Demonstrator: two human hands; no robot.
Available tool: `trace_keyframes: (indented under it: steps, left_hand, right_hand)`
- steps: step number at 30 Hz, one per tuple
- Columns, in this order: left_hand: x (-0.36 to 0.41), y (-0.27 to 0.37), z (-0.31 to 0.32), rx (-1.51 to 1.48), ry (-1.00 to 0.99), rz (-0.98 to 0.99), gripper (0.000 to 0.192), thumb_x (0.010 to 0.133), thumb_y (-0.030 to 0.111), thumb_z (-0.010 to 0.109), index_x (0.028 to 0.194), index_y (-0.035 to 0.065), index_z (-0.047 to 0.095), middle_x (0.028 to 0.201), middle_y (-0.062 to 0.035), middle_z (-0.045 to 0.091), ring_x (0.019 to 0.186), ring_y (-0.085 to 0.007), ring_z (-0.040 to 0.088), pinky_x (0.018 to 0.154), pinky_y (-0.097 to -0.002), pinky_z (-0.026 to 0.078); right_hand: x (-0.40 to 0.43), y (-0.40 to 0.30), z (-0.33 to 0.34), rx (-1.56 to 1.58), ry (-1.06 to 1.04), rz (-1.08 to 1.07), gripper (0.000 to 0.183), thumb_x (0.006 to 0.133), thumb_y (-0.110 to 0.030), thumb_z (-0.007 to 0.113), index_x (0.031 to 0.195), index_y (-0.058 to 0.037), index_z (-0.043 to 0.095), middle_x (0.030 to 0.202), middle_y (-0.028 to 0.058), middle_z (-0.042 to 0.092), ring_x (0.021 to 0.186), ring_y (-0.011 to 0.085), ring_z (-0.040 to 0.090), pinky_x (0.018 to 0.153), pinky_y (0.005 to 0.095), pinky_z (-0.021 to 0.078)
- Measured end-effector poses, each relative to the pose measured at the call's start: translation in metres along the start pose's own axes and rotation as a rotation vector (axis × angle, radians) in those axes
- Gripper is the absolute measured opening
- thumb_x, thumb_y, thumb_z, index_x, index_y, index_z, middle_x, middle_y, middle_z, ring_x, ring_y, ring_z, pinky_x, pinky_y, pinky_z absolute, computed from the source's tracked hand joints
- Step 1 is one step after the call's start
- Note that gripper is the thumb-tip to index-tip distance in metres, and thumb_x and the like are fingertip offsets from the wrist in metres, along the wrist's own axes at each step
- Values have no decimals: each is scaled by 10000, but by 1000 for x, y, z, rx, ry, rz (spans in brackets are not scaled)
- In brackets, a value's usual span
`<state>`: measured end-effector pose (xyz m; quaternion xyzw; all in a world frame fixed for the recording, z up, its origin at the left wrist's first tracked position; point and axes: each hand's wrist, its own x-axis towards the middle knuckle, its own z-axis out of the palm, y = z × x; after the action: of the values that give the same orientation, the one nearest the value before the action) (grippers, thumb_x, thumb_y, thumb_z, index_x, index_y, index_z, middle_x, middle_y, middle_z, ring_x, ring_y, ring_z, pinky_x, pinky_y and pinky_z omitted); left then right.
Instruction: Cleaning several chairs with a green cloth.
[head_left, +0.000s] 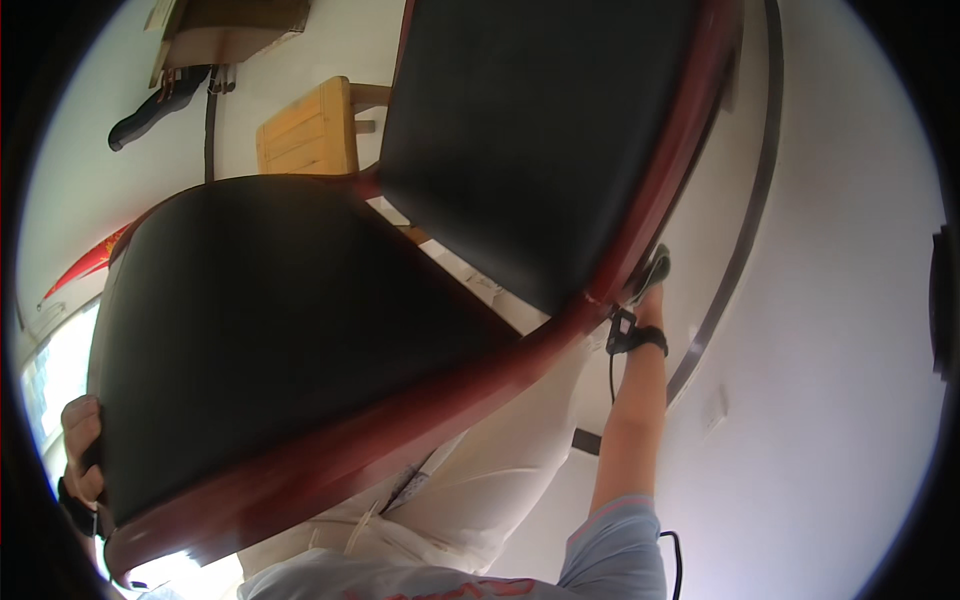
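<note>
A chair with a black padded seat (285, 330) and a matching black backrest (525, 142) spans much of the view, tilted in front of my body. Its frame (420, 412) is glossy reddish-brown wood. At the far left, my left hand (82, 431) has its fingers curled on the edge of the seat. My right hand (651, 301) is by the frame where seat and backrest meet; its fingers are mostly hidden. A black strap with a small device (622, 331) is on that wrist. A grey-green item (656, 270) lies just beyond the hand, its kind unclear.
Behind the chair stands a light wooden slatted piece of furniture (307, 135). Another wooden piece (232, 34) is at the upper left, near a dark curved object (161, 105). Red cloth (86, 262) shows at the left. A dark baseboard (739, 270) runs along the wall at the right.
</note>
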<state>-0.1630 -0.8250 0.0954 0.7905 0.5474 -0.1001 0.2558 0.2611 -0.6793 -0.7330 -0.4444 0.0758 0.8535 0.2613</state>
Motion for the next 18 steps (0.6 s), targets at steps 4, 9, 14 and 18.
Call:
trace_keyframes:
  steps: [4,9,14,18]
  left_hand:
    - [7,16,1,4,66,-32,483,845,350,408,1293,196,312,1268,-236,369,1092,-405,415,822,-521,368]
    - [8,4,9,-55,66,-21,480,850,346,397,1298,200,308,1261,-236,380,1090,-406,417,854,-533,351]
    - [-15,2,-10,17,-77,-119,465,861,321,382,1304,204,305,1235,-244,406,1099,-409,412,882,-531,336]
    - [22,-2,1,43,-42,-90,363,860,237,413,1219,190,398,1196,-241,450,1042,-378,475,846,-478,388]
  right_hand:
    - [-29,34,56,-120,265,-186,334,896,-376,430,980,-75,545,872,37,563,840,189,547,792,304,442]
    - [-56,15,50,-500,149,-441,305,921,-305,406,1085,-69,508,966,33,544,909,173,528,842,287,421]
    - [-161,48,162,-468,-45,-447,586,888,-156,457,1373,-20,158,1400,98,237,1272,201,249,1048,279,189]
    - [-216,53,219,-815,-74,-679,592,928,-202,355,1406,-95,22,1451,65,53,1320,216,114,1064,298,115]
